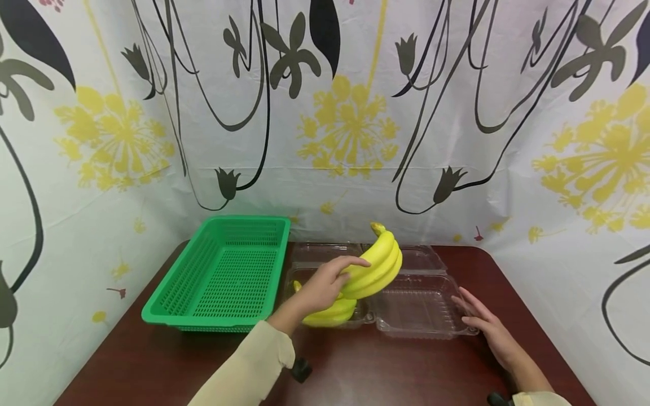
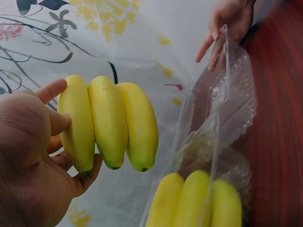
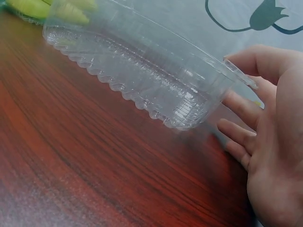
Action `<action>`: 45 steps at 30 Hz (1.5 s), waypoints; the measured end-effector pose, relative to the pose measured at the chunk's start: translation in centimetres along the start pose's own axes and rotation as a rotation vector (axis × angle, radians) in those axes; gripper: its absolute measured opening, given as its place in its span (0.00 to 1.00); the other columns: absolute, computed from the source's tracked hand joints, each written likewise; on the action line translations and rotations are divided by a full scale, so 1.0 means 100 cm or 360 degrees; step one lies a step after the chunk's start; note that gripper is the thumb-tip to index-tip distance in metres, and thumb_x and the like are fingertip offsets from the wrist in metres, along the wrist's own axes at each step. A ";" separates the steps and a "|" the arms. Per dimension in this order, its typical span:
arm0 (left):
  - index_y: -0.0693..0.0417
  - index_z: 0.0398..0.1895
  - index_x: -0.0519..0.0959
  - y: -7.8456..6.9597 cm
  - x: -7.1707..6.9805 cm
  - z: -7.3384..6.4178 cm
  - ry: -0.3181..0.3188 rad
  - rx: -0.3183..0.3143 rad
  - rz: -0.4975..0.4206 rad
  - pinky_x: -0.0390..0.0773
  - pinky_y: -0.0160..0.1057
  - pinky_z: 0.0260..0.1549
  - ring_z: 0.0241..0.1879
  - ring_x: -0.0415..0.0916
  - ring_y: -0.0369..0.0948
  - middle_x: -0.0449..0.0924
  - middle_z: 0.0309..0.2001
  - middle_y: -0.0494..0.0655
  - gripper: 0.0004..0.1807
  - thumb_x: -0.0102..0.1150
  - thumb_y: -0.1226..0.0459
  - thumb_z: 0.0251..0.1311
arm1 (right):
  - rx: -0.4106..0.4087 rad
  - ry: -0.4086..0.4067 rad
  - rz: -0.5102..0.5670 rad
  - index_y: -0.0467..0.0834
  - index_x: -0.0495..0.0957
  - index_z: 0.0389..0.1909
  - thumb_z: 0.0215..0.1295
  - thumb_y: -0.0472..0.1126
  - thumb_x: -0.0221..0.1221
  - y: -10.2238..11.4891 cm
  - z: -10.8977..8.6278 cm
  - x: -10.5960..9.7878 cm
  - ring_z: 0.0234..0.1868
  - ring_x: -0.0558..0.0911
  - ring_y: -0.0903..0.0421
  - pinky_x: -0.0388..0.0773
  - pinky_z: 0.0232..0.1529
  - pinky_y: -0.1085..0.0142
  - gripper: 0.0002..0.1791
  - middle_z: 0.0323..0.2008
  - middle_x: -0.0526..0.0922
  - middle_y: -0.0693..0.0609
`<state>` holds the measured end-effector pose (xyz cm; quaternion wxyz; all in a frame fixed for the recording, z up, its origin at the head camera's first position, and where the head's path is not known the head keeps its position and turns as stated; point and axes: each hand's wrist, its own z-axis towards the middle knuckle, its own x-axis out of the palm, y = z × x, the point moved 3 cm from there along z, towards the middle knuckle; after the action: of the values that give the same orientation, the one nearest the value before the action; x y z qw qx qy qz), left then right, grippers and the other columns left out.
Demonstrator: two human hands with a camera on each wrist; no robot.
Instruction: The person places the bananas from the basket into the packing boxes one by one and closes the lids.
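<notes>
My left hand [image 1: 325, 282] grips a bunch of yellow bananas [image 1: 378, 268] with greenish tips, raised over the clear plastic containers. In the left wrist view, the thumb and fingers curl round the side of this bunch. A second bunch of bananas [image 1: 332, 313] sits in the left clear container [image 1: 365, 318], partly hidden behind my left hand and wrist. To its right is another clear container [image 1: 416, 304] with its lid folded back and nothing inside. At that container's right front corner, my right hand [image 1: 484, 324] touches the rim with loosely extended fingers.
A green plastic basket [image 1: 281, 265] with a slotted bottom stands on the left of the dark red-brown table [image 1: 386, 372]. Open container lids [image 1: 325, 251] lie toward the back. Patterned fabric [image 1: 325, 141] hangs behind and at both sides.
</notes>
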<state>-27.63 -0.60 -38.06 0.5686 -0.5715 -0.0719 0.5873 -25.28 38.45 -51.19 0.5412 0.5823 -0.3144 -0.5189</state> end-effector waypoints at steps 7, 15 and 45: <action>0.36 0.59 0.75 0.000 0.021 0.003 0.0051 0.0010 0.0018 0.72 0.37 0.53 0.61 0.67 0.34 0.73 0.60 0.36 0.25 0.46 0.75 0.70 | -0.0063 -0.0002 0.0008 0.41 0.40 0.78 0.76 0.34 0.44 0.002 0.004 0.005 0.61 0.61 0.80 0.64 0.49 0.79 0.35 0.66 0.66 0.66; 0.38 0.58 0.76 -0.006 0.045 0.012 0.0087 0.0089 -0.0038 0.70 0.33 0.55 0.61 0.66 0.31 0.73 0.60 0.33 0.25 0.45 0.77 0.69 | 0.0006 -0.0067 -0.0086 0.46 0.42 0.78 0.76 0.36 0.45 0.002 0.000 0.003 0.59 0.62 0.81 0.66 0.46 0.77 0.35 0.63 0.67 0.69; 0.34 0.54 0.79 0.008 0.106 0.031 0.0369 0.0064 0.0269 0.68 0.25 0.49 0.49 0.72 0.27 0.75 0.57 0.29 0.28 0.46 0.78 0.66 | 0.0055 -0.0127 -0.0140 0.44 0.43 0.78 0.75 0.38 0.46 0.006 -0.006 0.008 0.59 0.61 0.81 0.67 0.47 0.72 0.35 0.66 0.67 0.60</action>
<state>-27.24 8.85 -43.82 0.5329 -0.6280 0.0545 0.5645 -24.38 37.73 -50.92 0.4949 0.5835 -0.3187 -0.5595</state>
